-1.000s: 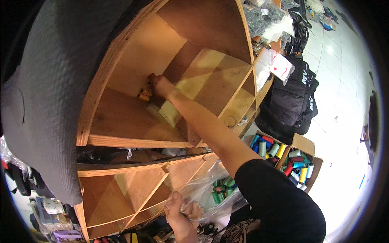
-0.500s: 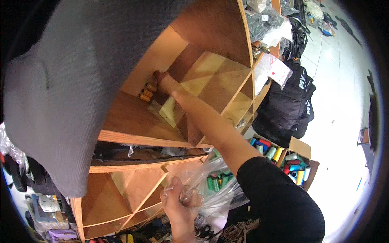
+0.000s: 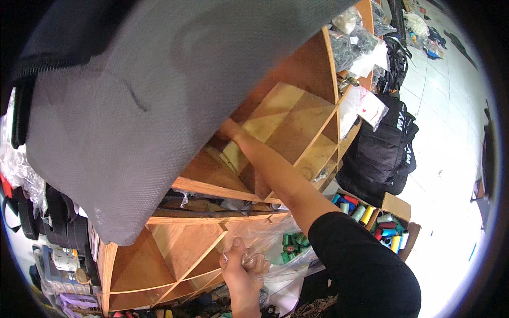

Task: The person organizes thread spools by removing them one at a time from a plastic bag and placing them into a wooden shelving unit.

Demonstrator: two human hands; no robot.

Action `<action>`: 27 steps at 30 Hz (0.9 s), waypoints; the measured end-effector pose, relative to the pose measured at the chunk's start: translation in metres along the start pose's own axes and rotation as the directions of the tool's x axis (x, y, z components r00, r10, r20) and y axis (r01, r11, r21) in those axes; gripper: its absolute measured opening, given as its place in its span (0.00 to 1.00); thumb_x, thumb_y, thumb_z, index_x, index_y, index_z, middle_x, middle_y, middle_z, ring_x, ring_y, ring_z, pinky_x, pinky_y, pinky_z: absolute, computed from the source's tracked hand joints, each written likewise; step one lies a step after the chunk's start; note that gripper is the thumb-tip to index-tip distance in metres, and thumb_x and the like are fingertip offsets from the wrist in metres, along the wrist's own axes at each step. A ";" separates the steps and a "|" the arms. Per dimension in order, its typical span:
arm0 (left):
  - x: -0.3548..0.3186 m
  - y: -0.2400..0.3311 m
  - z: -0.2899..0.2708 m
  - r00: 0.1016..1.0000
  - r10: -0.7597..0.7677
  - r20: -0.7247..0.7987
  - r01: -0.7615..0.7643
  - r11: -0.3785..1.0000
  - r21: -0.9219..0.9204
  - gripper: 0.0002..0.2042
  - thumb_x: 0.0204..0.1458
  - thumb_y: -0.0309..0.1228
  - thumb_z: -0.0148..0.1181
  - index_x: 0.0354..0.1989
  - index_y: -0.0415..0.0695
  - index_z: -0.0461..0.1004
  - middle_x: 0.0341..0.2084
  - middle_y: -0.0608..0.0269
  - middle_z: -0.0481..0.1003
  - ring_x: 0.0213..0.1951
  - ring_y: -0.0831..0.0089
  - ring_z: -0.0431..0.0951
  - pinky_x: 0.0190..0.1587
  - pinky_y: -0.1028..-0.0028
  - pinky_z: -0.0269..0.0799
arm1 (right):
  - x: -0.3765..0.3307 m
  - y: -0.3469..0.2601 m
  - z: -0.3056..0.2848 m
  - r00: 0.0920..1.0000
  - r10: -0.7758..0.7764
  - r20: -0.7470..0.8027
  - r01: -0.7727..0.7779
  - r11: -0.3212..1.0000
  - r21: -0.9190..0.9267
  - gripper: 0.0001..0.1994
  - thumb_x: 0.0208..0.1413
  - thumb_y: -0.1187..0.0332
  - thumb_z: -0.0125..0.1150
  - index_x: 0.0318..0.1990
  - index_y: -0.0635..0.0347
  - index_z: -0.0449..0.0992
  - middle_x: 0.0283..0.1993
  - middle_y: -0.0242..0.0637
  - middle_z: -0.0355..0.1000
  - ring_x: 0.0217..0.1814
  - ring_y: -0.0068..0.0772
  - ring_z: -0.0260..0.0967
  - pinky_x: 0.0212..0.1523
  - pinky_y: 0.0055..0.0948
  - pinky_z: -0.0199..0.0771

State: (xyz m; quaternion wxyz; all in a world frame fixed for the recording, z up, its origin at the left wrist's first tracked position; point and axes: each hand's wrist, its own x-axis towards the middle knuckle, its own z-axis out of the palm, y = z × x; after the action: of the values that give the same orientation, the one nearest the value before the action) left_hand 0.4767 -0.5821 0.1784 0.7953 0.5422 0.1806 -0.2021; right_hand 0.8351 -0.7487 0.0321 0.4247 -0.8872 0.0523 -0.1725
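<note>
My left hand (image 3: 243, 273) is closed round the gathered edge of a clear plastic bag (image 3: 281, 275), in front of the lower shelves. Through the film, several green thread spools (image 3: 294, 246) show. My right arm stretches into an upper compartment of the wooden shelf unit (image 3: 297, 119). Only the wrist and part of my right hand (image 3: 229, 130) can be seen; its fingers are hidden behind a grey textured fabric sheet (image 3: 143, 111) that hangs across the upper left.
Boxes of coloured thread spools (image 3: 391, 233) stand on the floor at right. Black bags (image 3: 374, 153) lean beside the shelf, with plastic-wrapped goods (image 3: 355, 40) above them. A clear-sided container (image 3: 63, 270) and a purple item (image 3: 79, 305) sit at the lower left.
The grey fabric now covers more of the upper compartment, hiding my right hand's fingers and the orange thread spools beside them. More green spools show in the bag.
</note>
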 end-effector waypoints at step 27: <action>-0.005 -0.018 -0.014 0.984 0.176 -0.010 -0.169 0.959 0.227 0.17 0.52 0.35 0.53 0.14 0.51 0.54 0.07 0.75 0.48 0.08 0.83 0.44 0.11 0.78 0.38 | -0.295 -0.089 -0.228 0.422 -0.446 0.790 -0.169 0.817 0.551 0.11 0.55 0.68 0.50 0.41 0.67 0.72 0.35 0.41 0.73 0.39 0.29 0.72 0.38 0.28 0.72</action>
State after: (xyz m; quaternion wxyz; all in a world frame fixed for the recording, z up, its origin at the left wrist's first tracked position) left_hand 0.4621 -0.5742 0.1624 0.7405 0.6455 0.1206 -0.1430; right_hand 0.4746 -0.7897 0.1563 0.6059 -0.6757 -0.3114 0.2818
